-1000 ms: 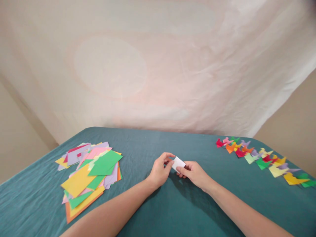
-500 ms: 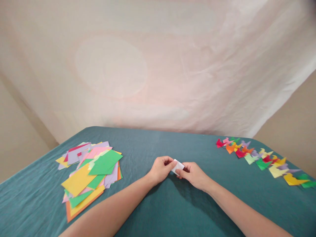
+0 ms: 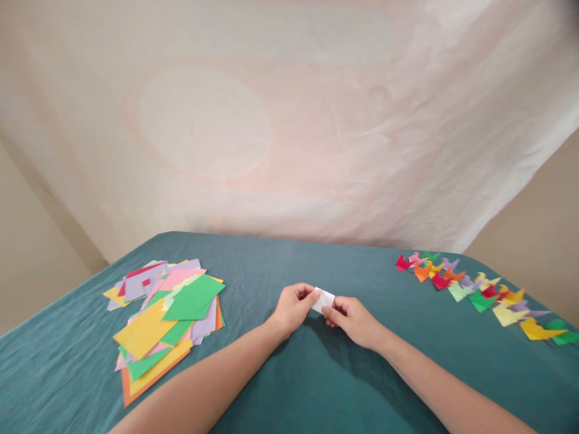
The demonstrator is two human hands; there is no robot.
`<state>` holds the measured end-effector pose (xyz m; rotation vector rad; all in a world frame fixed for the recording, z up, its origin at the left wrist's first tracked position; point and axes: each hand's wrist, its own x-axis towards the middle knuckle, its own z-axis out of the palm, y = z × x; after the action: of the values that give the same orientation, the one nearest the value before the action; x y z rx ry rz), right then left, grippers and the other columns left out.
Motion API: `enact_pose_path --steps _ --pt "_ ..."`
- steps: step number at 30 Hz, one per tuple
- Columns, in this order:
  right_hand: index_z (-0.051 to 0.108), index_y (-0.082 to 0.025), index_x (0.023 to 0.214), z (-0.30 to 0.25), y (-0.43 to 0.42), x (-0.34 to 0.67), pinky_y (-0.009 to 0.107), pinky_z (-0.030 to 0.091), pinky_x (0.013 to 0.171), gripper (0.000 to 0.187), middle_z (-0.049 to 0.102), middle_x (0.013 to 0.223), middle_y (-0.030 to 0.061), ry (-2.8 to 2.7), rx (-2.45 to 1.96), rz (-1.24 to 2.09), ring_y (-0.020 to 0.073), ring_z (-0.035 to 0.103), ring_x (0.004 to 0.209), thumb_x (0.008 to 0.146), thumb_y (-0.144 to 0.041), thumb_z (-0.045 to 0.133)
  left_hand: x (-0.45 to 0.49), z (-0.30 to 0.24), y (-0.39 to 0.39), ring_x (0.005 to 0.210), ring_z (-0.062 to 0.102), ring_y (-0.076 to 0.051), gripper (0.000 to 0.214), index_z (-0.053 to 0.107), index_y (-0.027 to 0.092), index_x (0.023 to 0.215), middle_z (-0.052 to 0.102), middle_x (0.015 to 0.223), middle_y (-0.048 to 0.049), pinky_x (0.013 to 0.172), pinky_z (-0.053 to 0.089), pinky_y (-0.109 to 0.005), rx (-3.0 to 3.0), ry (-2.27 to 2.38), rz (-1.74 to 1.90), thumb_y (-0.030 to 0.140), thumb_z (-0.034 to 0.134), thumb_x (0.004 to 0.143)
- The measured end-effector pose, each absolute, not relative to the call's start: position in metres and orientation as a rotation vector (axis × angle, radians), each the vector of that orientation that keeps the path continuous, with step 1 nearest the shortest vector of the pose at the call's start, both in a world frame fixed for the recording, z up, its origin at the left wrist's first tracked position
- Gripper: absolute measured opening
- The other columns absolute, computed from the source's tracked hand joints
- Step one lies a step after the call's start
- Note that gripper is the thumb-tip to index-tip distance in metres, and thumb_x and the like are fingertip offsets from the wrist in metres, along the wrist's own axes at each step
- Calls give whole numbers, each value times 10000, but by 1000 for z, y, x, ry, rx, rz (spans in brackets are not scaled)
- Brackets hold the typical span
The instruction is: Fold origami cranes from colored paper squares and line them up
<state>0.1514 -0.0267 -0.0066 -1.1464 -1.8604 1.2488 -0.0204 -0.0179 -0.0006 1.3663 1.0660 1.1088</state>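
Note:
Between my two hands is a small folded piece of white paper (image 3: 324, 299), held tilted just above the table. My left hand (image 3: 294, 306) pinches its left side, thumb on top and the fingers behind. On the lower right edge, my right hand (image 3: 351, 319) grips it between thumb and curled fingers. The fingertips behind the paper are hidden. Fine creases on the paper are too small to tell.
A loose pile of coloured paper sheets (image 3: 190, 298) lies to the left on the green tablecloth (image 3: 271, 392). Rows of small folded paper birds (image 3: 459, 290) stand along the right side. Behind the table hangs a pale cloth (image 3: 289, 120).
The white paper has shifted slightly left and up and turned a little in my fingers. Both hands keep their grip, with the left raised a touch.

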Motion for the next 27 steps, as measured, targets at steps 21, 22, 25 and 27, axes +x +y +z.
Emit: enact_pose_path --steps 21,22,25,27 --pt "644 -123 803 -8 -30 148 238 395 576 370 646 701 35 -1794 -1135 1303 148 551 620 784 -480 546 -26 -2 -17 577 458 -105 357 589 119 676 539 622 2 576 357 -222 1414 949 1025 457 540 779" --pt "644 -123 807 -8 -30 148 237 395 575 369 647 704 36 -1795 -1135 1312 148 551 621 782 -479 549 -25 -2 -18 576 456 -106 362 592 118 674 537 620 1 572 356 -222 1428 960 1022 460 534 780" --pt "633 -130 760 -6 -30 148 238 396 571 358 638 688 30 -1804 -1144 1314 144 543 607 773 -480 558 -24 -2 -18 568 444 -106 364 579 122 663 521 608 5 558 353 -218 1509 1016 1024 462 523 783" --pt "612 -141 707 -5 -30 149 234 393 560 349 612 645 13 -1797 -1145 1300 131 525 578 771 -480 559 -23 -2 -20 564 434 -104 361 573 124 673 511 607 8 547 346 -213 1594 1058 1023 455 503 798"
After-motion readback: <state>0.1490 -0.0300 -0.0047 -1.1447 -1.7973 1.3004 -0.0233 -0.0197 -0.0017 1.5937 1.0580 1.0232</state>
